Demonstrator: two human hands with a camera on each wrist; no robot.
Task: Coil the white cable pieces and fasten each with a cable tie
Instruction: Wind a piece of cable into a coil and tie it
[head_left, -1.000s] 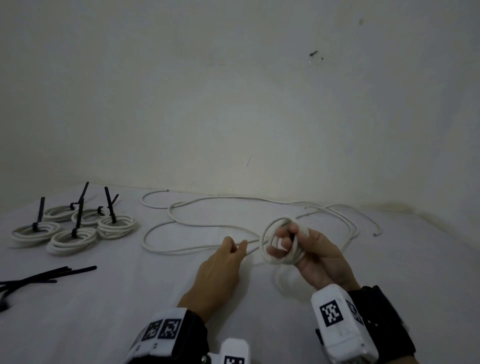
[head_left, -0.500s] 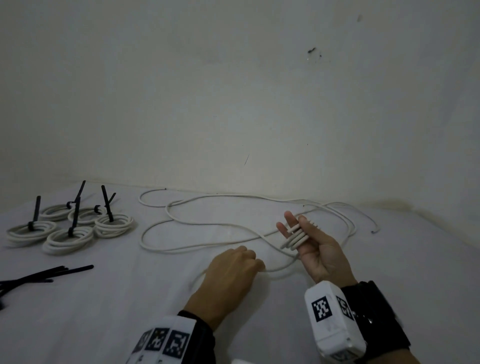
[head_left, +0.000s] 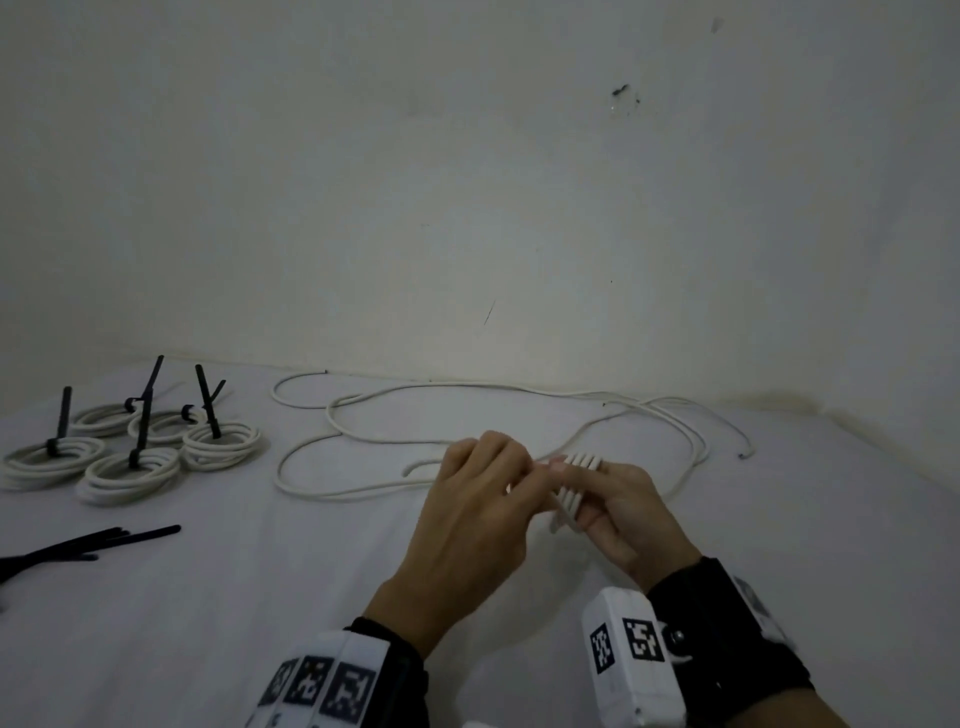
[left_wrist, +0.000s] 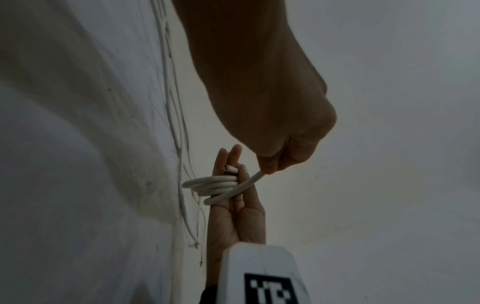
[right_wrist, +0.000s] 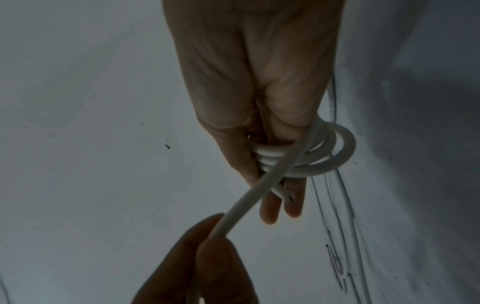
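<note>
Step in hand, judged: winding one white cable piece into a coil.

- Left hand (head_left: 470, 512), near edge of the white sheet (head_left: 218, 623): fingers curled, pinching the free run of cable (right_wrist: 262, 191). Best kept lightly taut and fed turn beside turn, not crossing.
- Right hand (head_left: 621, 512), just beside the left: fingers near straight, thumb pressed on the turns; serving as former. Best held steady so loops stay equal.
- Coil in progress (head_left: 574, 486): four or so turns wound round the right fingers, lying side by side. Smooth round white jacket, springy by judgement, likely to unwind if released before tying. Cut end (left_wrist: 230, 169) showing dark core, tucked under the thumb.
- Spare cable ties (head_left: 88, 545), left edge: thin black flat strips, bundled, well apart from both hands.
- Loose white cable (head_left: 467, 387), middle to far edge: long slack curves lying flat.
- Finished coils (head_left: 135, 447), far left corner: five flat rings, each cinched by a black tie with tail standing up.
- Wall (head_left: 467, 182), beyond the far edge: pale, matte, few dark marks.
</note>
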